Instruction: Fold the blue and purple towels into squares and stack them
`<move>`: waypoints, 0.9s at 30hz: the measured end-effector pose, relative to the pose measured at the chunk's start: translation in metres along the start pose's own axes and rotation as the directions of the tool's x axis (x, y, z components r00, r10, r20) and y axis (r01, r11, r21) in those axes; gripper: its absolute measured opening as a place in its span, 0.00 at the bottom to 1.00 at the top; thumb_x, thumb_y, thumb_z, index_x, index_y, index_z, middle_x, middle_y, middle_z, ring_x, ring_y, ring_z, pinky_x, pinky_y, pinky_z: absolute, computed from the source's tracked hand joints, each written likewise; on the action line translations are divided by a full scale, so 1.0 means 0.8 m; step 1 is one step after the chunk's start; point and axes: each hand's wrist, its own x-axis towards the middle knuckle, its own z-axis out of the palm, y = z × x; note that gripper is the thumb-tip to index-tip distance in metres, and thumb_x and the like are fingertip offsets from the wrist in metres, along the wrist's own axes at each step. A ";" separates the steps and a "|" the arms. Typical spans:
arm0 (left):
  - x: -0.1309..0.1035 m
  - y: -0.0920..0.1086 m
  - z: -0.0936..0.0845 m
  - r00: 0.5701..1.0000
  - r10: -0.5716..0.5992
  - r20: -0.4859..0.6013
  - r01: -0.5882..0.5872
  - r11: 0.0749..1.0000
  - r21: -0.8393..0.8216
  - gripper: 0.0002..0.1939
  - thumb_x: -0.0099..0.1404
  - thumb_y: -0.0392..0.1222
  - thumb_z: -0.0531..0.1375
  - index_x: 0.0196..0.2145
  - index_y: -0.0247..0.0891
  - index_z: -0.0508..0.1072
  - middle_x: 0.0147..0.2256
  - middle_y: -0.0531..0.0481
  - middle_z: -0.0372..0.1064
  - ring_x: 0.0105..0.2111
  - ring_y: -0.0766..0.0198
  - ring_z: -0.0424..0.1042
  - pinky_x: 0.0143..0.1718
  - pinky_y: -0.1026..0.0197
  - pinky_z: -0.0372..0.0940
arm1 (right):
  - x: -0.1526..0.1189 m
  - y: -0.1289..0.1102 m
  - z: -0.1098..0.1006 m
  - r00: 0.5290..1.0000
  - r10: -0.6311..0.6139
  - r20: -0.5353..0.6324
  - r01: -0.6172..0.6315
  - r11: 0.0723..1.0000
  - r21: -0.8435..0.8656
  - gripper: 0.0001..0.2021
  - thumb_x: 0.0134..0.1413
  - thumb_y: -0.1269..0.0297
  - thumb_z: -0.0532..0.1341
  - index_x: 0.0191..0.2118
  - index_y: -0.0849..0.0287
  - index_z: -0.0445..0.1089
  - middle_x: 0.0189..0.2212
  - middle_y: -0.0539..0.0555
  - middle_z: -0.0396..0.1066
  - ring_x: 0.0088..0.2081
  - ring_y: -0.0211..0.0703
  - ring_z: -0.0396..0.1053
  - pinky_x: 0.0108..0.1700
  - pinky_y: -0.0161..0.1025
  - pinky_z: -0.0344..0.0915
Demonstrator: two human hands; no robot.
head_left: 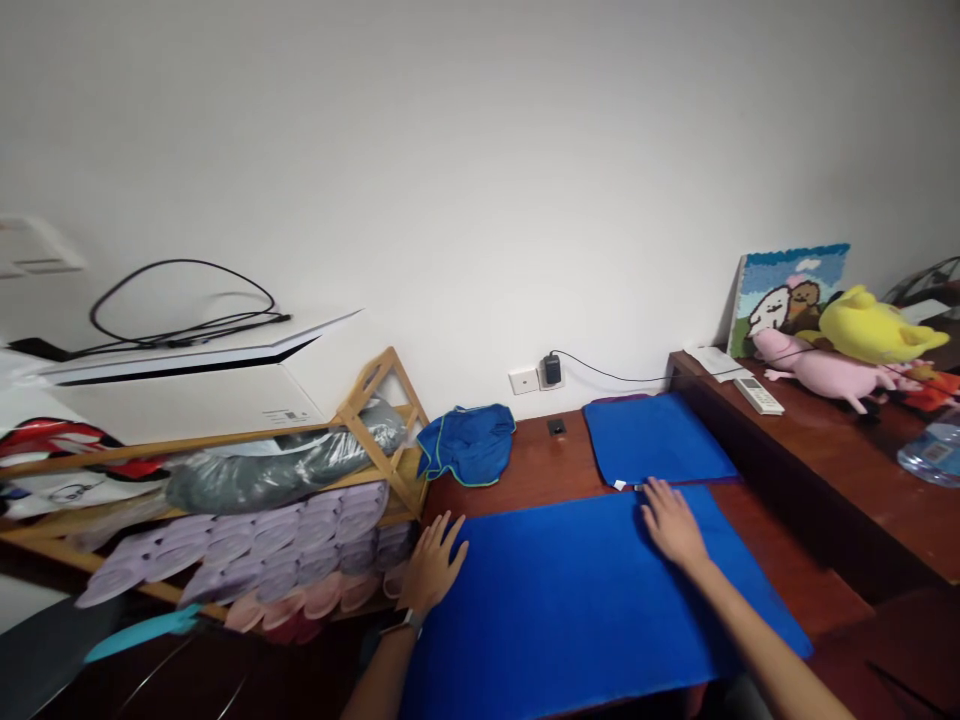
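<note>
A large blue cloth (562, 600) lies spread flat over the near part of the brown wooden desk (540, 455). My left hand (435, 565) is at its left edge, fingers spread, with a watch band on the wrist. Near the cloth's far right part, my right hand (673, 522) rests with fingers stretched out, beside a small white tag (619, 485). Neither hand grips anything. Just beyond the right hand is a folded blue cloth (652, 435). A crumpled darker blue cloth with green trim (469, 445) sits at the desk's back left.
Left of the desk stands a wooden rack (382, 430) with rows of slippers (300, 540) and a white box (202, 400). A charger (551, 369) is plugged into the wall, its cable running right. The raised right-hand surface holds plush toys (825, 370), a remote (759, 396) and a bottle (934, 450).
</note>
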 end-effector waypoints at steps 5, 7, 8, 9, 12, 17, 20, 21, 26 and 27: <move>-0.015 -0.002 0.014 0.998 -0.042 0.055 0.041 0.999 0.019 0.31 0.77 0.57 0.48 0.71 0.47 0.62 0.71 0.42 0.59 0.70 0.44 0.60 0.68 0.38 0.59 | 0.002 -0.106 0.029 0.962 -0.238 0.131 0.217 0.963 0.157 0.31 0.74 0.49 0.43 0.74 0.53 0.56 0.74 0.55 0.53 0.75 0.51 0.49 0.74 0.57 0.48; -0.022 -0.004 0.017 0.996 -0.055 0.066 0.053 0.998 0.032 0.31 0.77 0.58 0.47 0.72 0.47 0.60 0.72 0.42 0.57 0.70 0.44 0.59 0.68 0.39 0.58 | 0.000 -0.084 0.032 0.962 -0.214 0.171 0.193 0.972 0.132 0.31 0.73 0.48 0.43 0.75 0.53 0.54 0.74 0.55 0.52 0.75 0.51 0.47 0.74 0.58 0.46; -0.024 -0.005 0.018 0.996 -0.059 0.068 0.057 0.998 0.037 0.31 0.77 0.58 0.47 0.72 0.47 0.60 0.72 0.42 0.56 0.70 0.44 0.59 0.68 0.39 0.58 | -0.002 -0.060 0.031 0.966 -0.178 0.185 0.161 0.981 0.105 0.32 0.73 0.48 0.43 0.75 0.53 0.54 0.75 0.54 0.51 0.75 0.51 0.47 0.75 0.58 0.45; -0.025 -0.006 0.018 0.996 -0.063 0.068 0.061 0.997 0.042 0.31 0.77 0.58 0.47 0.73 0.48 0.60 0.73 0.42 0.56 0.70 0.44 0.59 0.68 0.39 0.58 | -0.003 -0.029 0.028 0.973 -0.126 0.194 0.114 0.991 0.072 0.33 0.72 0.47 0.42 0.75 0.53 0.53 0.75 0.54 0.49 0.76 0.51 0.46 0.75 0.58 0.44; -0.025 -0.006 0.019 0.996 -0.070 0.062 0.068 0.997 0.043 0.31 0.77 0.59 0.47 0.73 0.49 0.59 0.73 0.41 0.55 0.70 0.43 0.58 0.68 0.38 0.57 | -0.010 0.075 0.016 0.973 0.094 0.209 -0.088 0.995 -0.038 0.35 0.71 0.48 0.39 0.76 0.57 0.50 0.76 0.55 0.47 0.76 0.51 0.43 0.75 0.57 0.43; -0.022 -0.007 0.020 0.995 -0.077 0.069 0.075 0.997 0.037 0.32 0.77 0.61 0.48 0.73 0.51 0.58 0.74 0.42 0.53 0.71 0.43 0.58 0.69 0.38 0.56 | -0.020 0.176 0.003 0.937 0.264 0.228 -0.246 0.964 -0.103 0.37 0.70 0.50 0.38 0.77 0.63 0.46 0.77 0.56 0.43 0.76 0.50 0.41 0.75 0.57 0.41; -0.020 -0.008 0.021 0.994 -0.071 0.079 0.068 0.996 0.051 0.32 0.77 0.60 0.47 0.73 0.49 0.58 0.73 0.40 0.54 0.71 0.43 0.57 0.68 0.38 0.56 | -0.017 0.169 -0.004 0.942 0.271 0.198 -0.254 0.961 -0.105 0.35 0.70 0.53 0.39 0.76 0.61 0.51 0.75 0.57 0.48 0.76 0.53 0.45 0.75 0.61 0.42; -0.020 -0.009 0.021 0.995 -0.065 0.076 0.061 0.997 0.054 0.32 0.77 0.60 0.47 0.73 0.48 0.58 0.73 0.40 0.54 0.71 0.43 0.58 0.68 0.38 0.56 | -0.015 0.155 -0.006 0.942 0.285 0.177 -0.268 0.957 -0.114 0.34 0.69 0.55 0.40 0.75 0.63 0.53 0.75 0.59 0.50 0.75 0.55 0.47 0.74 0.63 0.42; -0.021 -0.009 0.023 0.997 -0.055 0.053 0.053 0.997 0.053 0.31 0.78 0.58 0.46 0.73 0.47 0.59 0.73 0.39 0.55 0.70 0.43 0.59 0.68 0.38 0.56 | -0.004 -0.018 -0.006 0.997 0.070 0.019 -0.070 0.998 -0.003 0.32 0.69 0.61 0.44 0.72 0.72 0.58 0.72 0.68 0.55 0.74 0.60 0.49 0.75 0.62 0.42; -0.021 -0.008 0.022 0.996 -0.061 0.058 0.058 0.997 0.052 0.31 0.78 0.58 0.46 0.73 0.47 0.59 0.73 0.39 0.54 0.70 0.43 0.59 0.68 0.38 0.56 | -0.003 -0.067 -0.001 0.999 -0.046 0.024 0.044 0.997 0.069 0.32 0.70 0.61 0.44 0.73 0.69 0.57 0.72 0.65 0.55 0.74 0.57 0.50 0.75 0.60 0.44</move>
